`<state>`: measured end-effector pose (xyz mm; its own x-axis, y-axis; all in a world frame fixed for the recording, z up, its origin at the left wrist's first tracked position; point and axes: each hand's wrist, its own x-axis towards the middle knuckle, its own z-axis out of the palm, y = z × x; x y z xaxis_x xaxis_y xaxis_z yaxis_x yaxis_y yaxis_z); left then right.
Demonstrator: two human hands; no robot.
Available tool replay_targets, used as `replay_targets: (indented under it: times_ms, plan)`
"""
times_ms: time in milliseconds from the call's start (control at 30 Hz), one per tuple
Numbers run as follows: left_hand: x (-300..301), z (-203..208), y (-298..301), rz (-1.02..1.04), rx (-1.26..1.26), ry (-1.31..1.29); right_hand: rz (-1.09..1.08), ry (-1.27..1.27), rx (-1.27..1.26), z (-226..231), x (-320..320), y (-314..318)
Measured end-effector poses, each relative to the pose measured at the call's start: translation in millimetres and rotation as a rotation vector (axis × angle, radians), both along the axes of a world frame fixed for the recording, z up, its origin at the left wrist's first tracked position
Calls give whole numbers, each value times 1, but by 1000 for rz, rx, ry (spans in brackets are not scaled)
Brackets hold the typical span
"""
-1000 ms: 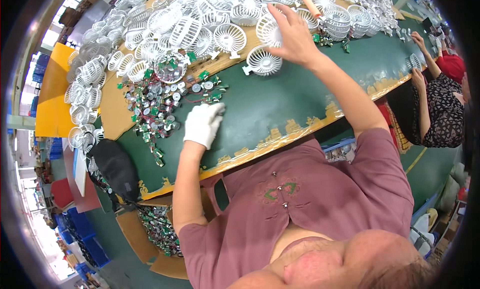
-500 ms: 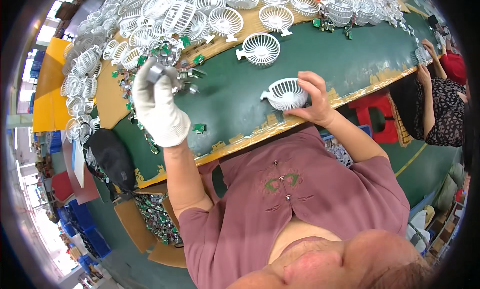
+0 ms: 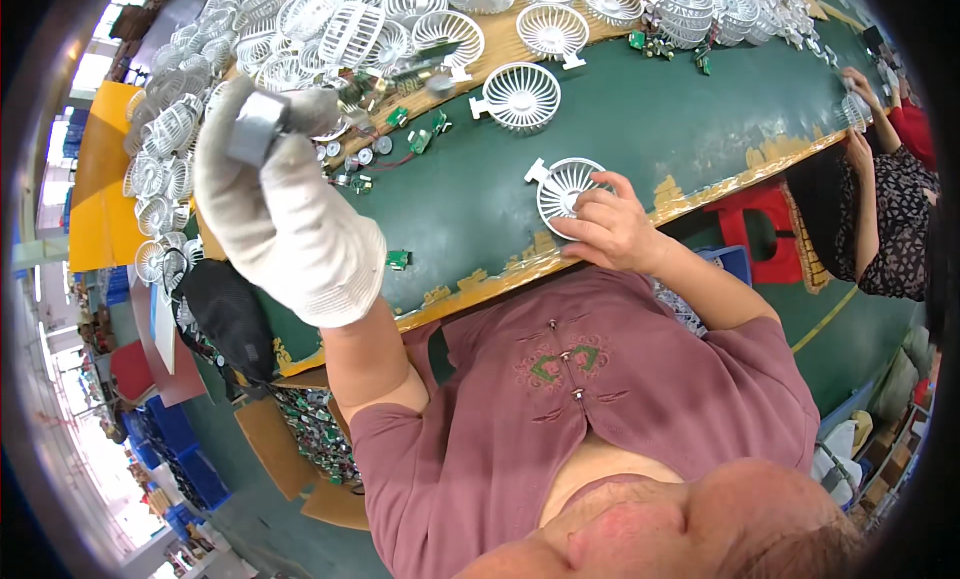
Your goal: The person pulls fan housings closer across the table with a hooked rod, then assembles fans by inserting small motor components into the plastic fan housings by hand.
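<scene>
My left hand [image 3: 285,204], in a white knit glove, is raised over the left part of the table. Its thumb and fingers close on a short grey metal cylinder [image 3: 258,127] that looks like a small motor. Blurred green circuit boards [image 3: 405,79] show just beyond its fingertips; I cannot tell whether they hang from the hand. My bare right hand [image 3: 612,224] has curled fingers on the near right rim of a round white slatted fan guard [image 3: 562,191] at the table's near edge. The guard's tab points to the far left. Another fan guard [image 3: 520,97] lies farther back.
White fan guards [image 3: 350,34] are heaped along the far side on cardboard. Small circuit boards [image 3: 398,260] and round metal parts lie nearby. A black bag [image 3: 228,314] sits at the left edge, above an open carton [image 3: 270,449]. A co-worker [image 3: 880,199] works at the right.
My left hand has moved left and nearer, lifting the cylinder off the parts pile. My right hand has turned the fan guard from tilted to flatter, its round face now showing.
</scene>
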<state>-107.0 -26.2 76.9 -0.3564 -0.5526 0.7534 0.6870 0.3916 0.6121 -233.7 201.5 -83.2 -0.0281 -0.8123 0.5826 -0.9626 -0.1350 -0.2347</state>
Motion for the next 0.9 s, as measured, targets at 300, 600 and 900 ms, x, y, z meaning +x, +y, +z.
replay_targets:
  times_ms: [300,600,900]
  plan:
    - [-7,-51,-5,261,307,-438,74,-30,-16,2,-1,1]
    - [14,-56,-15,209,288,-653,157,-96,36,10,6,-3]
    - [44,-63,10,325,113,-472,102,-136,27,3,10,-8]
